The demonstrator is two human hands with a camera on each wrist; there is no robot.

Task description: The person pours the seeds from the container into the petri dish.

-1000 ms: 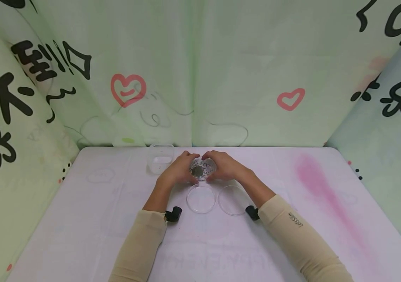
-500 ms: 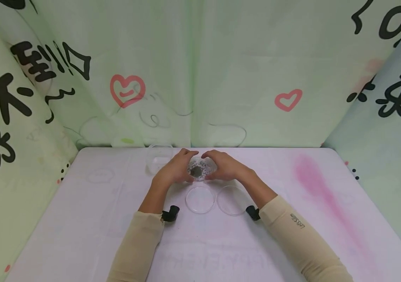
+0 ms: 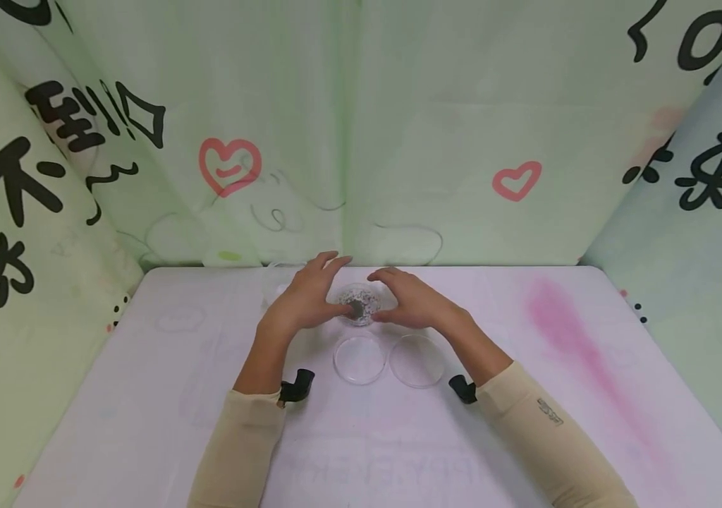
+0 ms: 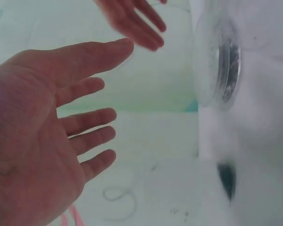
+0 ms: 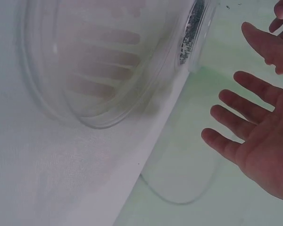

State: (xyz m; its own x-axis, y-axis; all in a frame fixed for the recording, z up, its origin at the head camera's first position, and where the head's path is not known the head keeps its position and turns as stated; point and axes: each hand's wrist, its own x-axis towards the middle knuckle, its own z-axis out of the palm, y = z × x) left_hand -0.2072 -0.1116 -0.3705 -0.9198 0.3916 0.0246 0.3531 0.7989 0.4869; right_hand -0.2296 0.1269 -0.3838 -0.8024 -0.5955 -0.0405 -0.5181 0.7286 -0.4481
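Observation:
A round clear dish (image 3: 361, 310) with dark grey specks and a darker patch stands on the table between my two hands. In the right wrist view the dish (image 5: 191, 40) shows a dark, grainy layer. My left hand (image 3: 306, 296) is at its left side, fingers spread, with the thumb overlapping the dish's edge in the head view. In the left wrist view the left hand (image 4: 52, 127) holds nothing. On the other side, my right hand (image 3: 414, 302) curves loosely beside the dish; the right wrist view shows the right hand (image 5: 264, 122) with fingers apart and nothing held.
Two flat, round clear pieces, one on the left (image 3: 359, 383) and one on the right (image 3: 417, 386), lie side by side on the white table (image 3: 361, 444) nearer me. Behind my left hand, a clear container is mostly hidden. A printed green curtain (image 3: 399, 127) hangs along the table's far edge.
Both hands have opened away from the speckled dish. The left hand has moved up and left with its fingers spreading; the right has shifted slightly right. The dish stays about where it was.

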